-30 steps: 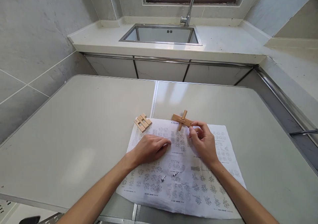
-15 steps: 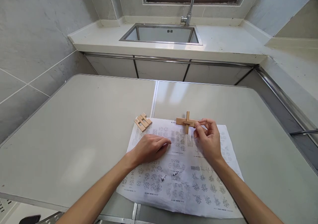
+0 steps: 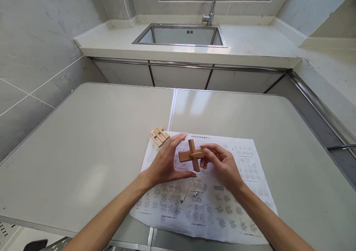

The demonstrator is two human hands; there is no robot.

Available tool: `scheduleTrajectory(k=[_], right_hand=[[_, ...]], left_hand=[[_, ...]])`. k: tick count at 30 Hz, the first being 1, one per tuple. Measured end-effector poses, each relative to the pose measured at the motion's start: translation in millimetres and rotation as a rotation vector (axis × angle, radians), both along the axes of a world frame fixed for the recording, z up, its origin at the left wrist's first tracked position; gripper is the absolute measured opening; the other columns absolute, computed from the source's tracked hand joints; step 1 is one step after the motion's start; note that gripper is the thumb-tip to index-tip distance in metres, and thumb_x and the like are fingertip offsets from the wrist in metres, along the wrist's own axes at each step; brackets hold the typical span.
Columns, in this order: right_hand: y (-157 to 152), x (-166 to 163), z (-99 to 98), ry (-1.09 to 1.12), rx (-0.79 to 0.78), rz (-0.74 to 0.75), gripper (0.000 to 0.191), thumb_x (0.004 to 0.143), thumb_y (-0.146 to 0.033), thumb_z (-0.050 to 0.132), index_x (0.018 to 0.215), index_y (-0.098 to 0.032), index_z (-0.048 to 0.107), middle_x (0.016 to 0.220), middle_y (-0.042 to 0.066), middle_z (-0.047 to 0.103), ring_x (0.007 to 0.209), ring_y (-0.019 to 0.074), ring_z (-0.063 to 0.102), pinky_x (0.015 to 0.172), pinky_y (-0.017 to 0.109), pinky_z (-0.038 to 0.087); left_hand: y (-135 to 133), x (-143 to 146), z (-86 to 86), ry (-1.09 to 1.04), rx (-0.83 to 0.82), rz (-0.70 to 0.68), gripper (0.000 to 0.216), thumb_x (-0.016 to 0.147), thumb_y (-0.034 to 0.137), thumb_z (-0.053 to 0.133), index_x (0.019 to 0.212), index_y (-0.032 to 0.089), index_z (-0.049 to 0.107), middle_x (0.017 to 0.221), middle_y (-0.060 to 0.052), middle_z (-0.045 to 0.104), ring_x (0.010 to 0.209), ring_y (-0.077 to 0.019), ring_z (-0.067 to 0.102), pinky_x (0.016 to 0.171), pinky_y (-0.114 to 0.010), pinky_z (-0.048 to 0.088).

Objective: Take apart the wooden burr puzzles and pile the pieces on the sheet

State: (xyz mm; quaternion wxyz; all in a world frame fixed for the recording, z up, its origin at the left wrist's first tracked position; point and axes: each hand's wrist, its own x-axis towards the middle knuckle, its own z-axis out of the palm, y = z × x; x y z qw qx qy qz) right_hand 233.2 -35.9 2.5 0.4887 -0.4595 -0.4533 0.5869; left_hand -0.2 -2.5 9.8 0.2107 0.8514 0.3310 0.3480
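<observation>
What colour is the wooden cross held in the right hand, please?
Light tan, bare wood, seen in the head view: the cross in the right hand.

Little can be read here. The printed sheet (image 3: 222,191) on the table carries a short line of characters at its top edge — too small to make out — and rows of small diagrams with tiny captions beneath them, likewise illegible. Inside the sink (image 3: 180,35), on the back wall, sits a small dark mark that looks like slots rather than lettering — no brand or number shows.
</observation>
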Motion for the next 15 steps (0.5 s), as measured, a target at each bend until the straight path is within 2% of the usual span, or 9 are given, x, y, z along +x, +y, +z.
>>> scheduleTrajectory(k=[3,7,15], right_hand=[[-2.8,-5.6,-1.0,0.029,-0.016,0.06,0.028,0.097,-0.048,0.073,0.108,-0.021,0.073,0.073,0.001,0.074,0.063,0.0194,0.072,0.064,0.035,0.062],[-3.9,-7.3,-0.4,0.053,-0.03,0.093,0.03,0.097,-0.049,0.074,0.108,-0.021,0.073,0.071,0.001,0.074,0.063,0.0187,0.073,0.064,0.034,0.064],[-5.5,-11.4,6.4,0.028,-0.073,0.035,0.034,0.093,-0.053,0.077,0.103,-0.021,0.074,0.076,0.003,0.075,0.062,0.0194,0.074,0.063,0.036,0.067]], left_hand=[[-0.1,-0.7,0.1,0.004,-0.029,-0.046,0.118,0.068,0.059,0.094,0.161,0.027,0.029,0.15,-0.02,0.057,0.138,-0.0391,0.058,0.113,-0.056,0.051],[0.5,0.7,3.0,-0.001,0.006,-0.058,0.106,0.07,0.062,0.092,0.154,0.025,0.04,0.137,-0.017,0.067,0.125,-0.0367,0.067,0.107,-0.052,0.054],[-2.3,5.2,2.9,-0.051,0.033,-0.014,0.1,0.067,0.06,0.094,0.147,0.024,0.046,0.13,-0.016,0.072,0.116,-0.034,0.072,0.1,-0.048,0.056]])
